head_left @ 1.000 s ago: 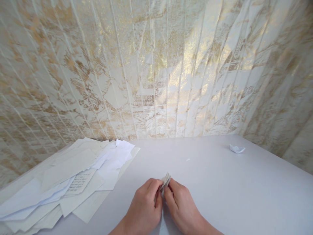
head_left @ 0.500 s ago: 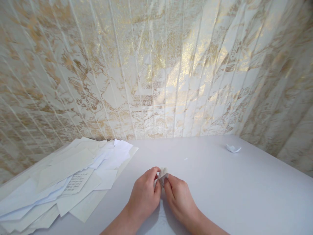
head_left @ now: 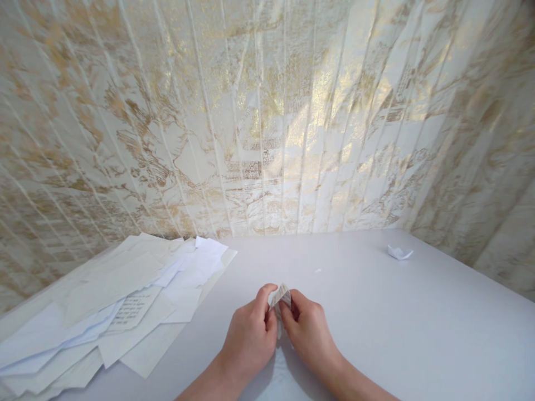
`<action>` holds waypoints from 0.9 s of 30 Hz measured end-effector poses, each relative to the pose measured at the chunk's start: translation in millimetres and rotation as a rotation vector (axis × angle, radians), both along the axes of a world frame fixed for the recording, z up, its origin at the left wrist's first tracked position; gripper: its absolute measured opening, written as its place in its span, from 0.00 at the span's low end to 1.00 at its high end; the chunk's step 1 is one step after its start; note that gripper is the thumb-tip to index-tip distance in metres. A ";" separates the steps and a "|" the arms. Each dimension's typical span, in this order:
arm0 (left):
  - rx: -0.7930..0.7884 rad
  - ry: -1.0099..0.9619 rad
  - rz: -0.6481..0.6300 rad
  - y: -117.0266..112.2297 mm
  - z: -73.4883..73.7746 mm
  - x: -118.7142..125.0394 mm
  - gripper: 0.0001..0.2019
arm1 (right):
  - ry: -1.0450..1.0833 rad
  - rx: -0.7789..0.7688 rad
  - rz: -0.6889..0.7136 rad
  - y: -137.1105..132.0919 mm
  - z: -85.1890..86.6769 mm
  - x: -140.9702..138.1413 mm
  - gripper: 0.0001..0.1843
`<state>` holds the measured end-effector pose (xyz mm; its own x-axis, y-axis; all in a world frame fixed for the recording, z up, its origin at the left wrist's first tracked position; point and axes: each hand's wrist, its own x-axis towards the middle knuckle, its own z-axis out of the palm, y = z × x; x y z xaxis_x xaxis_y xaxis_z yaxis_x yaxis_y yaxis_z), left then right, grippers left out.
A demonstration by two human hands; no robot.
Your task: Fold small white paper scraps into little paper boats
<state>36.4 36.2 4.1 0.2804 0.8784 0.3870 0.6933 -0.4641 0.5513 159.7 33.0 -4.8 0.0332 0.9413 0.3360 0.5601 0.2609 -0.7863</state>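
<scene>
Between my fingertips is a small folded piece of printed paper, held just above the white table at the middle front. My left hand grips its left side, the thumb and index finger closed on it. On the right, my right hand pinches the other side, with fingers curled behind. Part of the paper's lower portion shows between the two hands; the rest is hidden by my fingers.
A spread pile of loose paper sheets, one with printed text, covers the table's left side. At the far right sits a small folded white paper boat. A tiny paper scrap lies beyond my hands. Patterned curtain hangs behind the table.
The folded paper has tilted and shows a different face, its top now a slanted point. My right fingers have shifted on it, rising slightly. The papers on the table stay put.
</scene>
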 end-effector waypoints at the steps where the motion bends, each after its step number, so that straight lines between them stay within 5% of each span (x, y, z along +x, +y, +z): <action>1: 0.019 0.023 -0.005 -0.4 -0.4 -0.2 0.18 | 0.001 -0.010 -0.009 0.3 -0.2 -0.2 0.09; 5: 0.081 0.085 -0.045 -2.1 -1.4 0.0 0.20 | -0.010 -0.045 -0.032 0.6 0.2 -0.2 0.08; 12: -0.084 0.043 -0.017 2.8 -1.9 0.3 0.20 | -0.151 0.022 0.007 -0.6 -4.4 1.0 0.08; 17: -0.063 0.001 -0.028 2.4 1.0 -1.0 0.19 | -0.169 0.066 0.019 -0.9 -6.2 3.5 0.07; 27: -0.183 -0.399 -0.063 2.6 -3.3 -2.8 0.12 | 0.129 0.086 0.091 -1.1 -8.3 7.9 0.07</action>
<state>33.6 38.9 0.8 0.1956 0.9288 0.3148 0.3835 -0.3679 0.8471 167.6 31.9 -13.1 -0.0024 0.9102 0.4142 0.4272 0.3754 -0.8225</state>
